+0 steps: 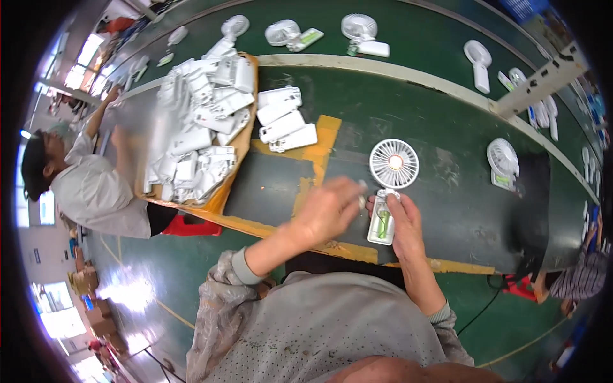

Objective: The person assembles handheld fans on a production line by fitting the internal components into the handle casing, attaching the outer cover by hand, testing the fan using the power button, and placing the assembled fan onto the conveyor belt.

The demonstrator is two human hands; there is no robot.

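Observation:
My right hand (408,222) grips the handle of a white handheld fan (394,164), its round grille pointing away from me. The handle is uncovered and shows a green battery-like cylinder (383,223) inside. Just left of the fan's neck, my left hand (329,207) is curled with fingers drawn together and slightly blurred. Something small and pale shows at its fingertips, too unclear to name. Several white handle covers (287,119) lie in a loose stack beyond my left hand.
A cardboard box (246,140) heaped with white plastic parts stands at the left. Another fan (503,159) rests at the right, near an upright metal post (539,82). More fans (359,29) lie past the pale rail. A person (96,182) sits at far left.

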